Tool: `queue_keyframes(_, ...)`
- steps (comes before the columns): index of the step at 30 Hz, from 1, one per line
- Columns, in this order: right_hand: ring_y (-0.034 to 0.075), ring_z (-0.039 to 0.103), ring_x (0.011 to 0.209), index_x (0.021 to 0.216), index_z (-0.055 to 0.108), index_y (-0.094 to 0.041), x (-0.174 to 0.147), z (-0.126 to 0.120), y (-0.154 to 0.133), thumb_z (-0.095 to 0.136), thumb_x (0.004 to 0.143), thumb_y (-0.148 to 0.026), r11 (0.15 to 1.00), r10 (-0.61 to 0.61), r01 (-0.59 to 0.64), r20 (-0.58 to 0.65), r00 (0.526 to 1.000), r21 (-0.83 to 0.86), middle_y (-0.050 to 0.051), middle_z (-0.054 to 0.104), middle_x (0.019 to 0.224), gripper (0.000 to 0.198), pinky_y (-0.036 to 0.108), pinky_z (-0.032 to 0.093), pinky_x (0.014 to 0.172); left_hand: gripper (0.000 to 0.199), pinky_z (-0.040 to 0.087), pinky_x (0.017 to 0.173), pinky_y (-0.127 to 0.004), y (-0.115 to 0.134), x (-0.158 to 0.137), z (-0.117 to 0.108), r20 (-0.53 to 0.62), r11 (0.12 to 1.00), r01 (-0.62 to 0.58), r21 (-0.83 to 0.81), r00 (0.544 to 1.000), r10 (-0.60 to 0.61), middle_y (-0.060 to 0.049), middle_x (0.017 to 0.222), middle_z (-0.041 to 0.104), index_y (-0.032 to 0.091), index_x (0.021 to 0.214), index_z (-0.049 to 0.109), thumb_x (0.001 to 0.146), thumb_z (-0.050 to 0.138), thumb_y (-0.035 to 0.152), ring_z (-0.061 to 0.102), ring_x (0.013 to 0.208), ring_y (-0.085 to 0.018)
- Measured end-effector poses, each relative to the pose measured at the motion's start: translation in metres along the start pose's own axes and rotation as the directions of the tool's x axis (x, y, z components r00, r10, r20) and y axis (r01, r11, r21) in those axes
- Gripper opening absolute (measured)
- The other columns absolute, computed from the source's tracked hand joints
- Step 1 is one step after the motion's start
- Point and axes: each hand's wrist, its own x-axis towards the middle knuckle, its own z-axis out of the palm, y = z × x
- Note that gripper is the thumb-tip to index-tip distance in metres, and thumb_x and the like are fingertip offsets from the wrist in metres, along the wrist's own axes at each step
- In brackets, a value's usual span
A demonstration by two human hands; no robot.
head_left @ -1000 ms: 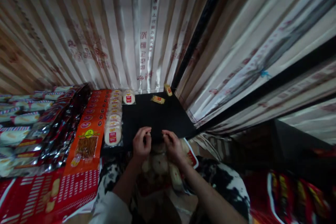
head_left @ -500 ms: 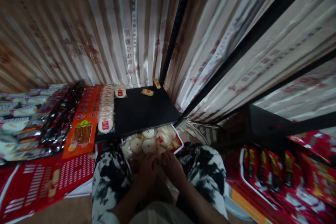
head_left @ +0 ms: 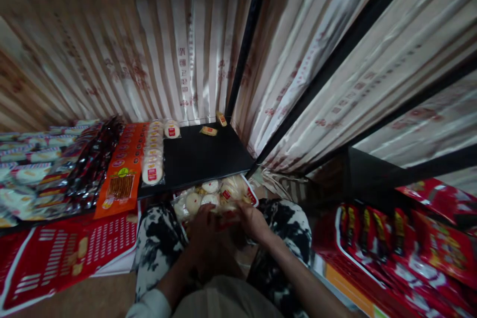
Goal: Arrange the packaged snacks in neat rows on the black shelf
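Observation:
My left hand [head_left: 204,222] and my right hand [head_left: 254,221] are between my knees, over the near part of an open box [head_left: 254,198]. Their fingers are curled inward round a blurred, shiny packet [head_left: 227,217] with reddish patches, held between them. Its contents are too dim to make out. Inside the box lie round white cakes [head_left: 194,202] in clear wrapping, several of them, and a clear packet with a red label [head_left: 227,194]. The near side of the box is hidden by my hands.
A black shelf [head_left: 203,154] carries a row of wrapped round cakes [head_left: 152,156], two small yellow packets [head_left: 208,130], an orange snack bag [head_left: 121,174] and white-wrapped rolls [head_left: 32,171]. A black post [head_left: 248,44] stands at its corner. Red packets [head_left: 395,238] fill a box at right.
My hands have moved apart from being close together, and the packet with reddish patches now shows between them. The view has shifted slightly.

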Motion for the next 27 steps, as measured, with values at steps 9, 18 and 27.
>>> queue_keyframes(9, 0.019, 0.063, 0.088, 0.106, 0.062, -0.022, 0.024, -0.02, -0.024, 0.042, 0.082, -0.017, 0.948, -0.107, 0.07, 0.104, 0.989, 0.31, 0.004, 0.069, 0.091, 0.032, 0.027, 0.045, 0.078, 0.027, 0.048, 0.082, -0.034, 0.0, 0.008, -0.013, 0.19, 0.97, 0.195, -0.146, 0.968, -0.166, -0.006, 0.098, 0.07, 0.022, 0.097, 0.063, 0.074, 0.055, 0.032, 0.064, 0.09, -0.021)
queue_keyframes(18, 0.02, 0.065, 0.078, 0.103, 0.058, -0.02, 0.066, -0.005, -0.043, 0.059, 0.072, -0.039, 0.732, 0.136, -0.076, -0.036, 0.99, 0.677, 0.003, 0.069, 0.083, 0.036, 0.032, 0.05, 0.071, 0.019, 0.049, 0.067, -0.03, 0.003, 0.043, -0.037, -0.055, 0.928, 0.21, -0.307, 0.97, -0.238, -0.004, 0.077, 0.067, 0.021, 0.078, 0.062, 0.065, 0.058, 0.034, 0.061, 0.071, -0.019)
queue_keyframes(27, 0.021, 0.066, 0.074, 0.086, 0.06, -0.019, 0.122, 0.017, -0.08, 0.072, 0.058, -0.048, 0.404, 0.132, -0.071, 0.019, 0.991, 0.912, 0.006, 0.07, 0.078, 0.042, 0.035, 0.052, 0.072, 0.036, 0.049, 0.053, -0.024, 0.002, 0.096, -0.056, -0.19, 0.795, 0.144, -0.589, 0.932, -0.31, -0.004, 0.076, 0.066, 0.015, 0.088, 0.06, 0.063, 0.065, 0.04, 0.06, 0.061, -0.014)
